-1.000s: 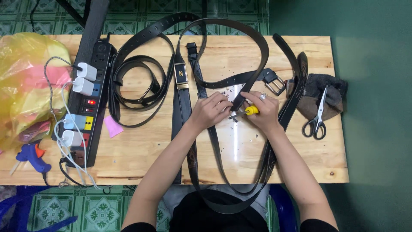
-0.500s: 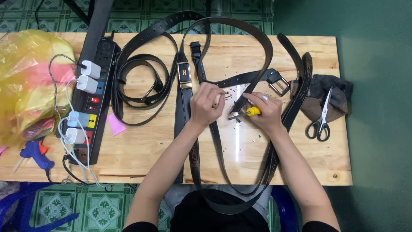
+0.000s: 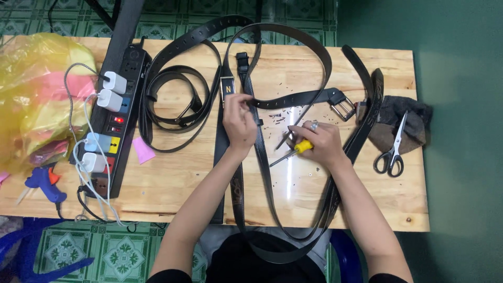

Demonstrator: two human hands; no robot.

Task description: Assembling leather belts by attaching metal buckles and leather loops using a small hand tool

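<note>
Left hand (image 3: 238, 123) pinches belt (image 3: 293, 99) mid-table (image 3: 173, 178), near gold buckle (image 3: 228, 90). Right hand (image 3: 319, 141) closed around yellow-handled tool (image 3: 293, 151), tip on tabletop. Scissors (image 3: 392, 147) far right.

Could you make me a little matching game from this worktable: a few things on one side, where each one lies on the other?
Things:
1. scissors
2. glue gun
3. yellow-handled tool
4. power strip

Places:
A. in the right hand
B. left part of the table, with chargers plugged in
C. far right, partly on a dark cloth
D. near left corner of the table

Pairs: 1-C, 2-D, 3-A, 4-B
</note>
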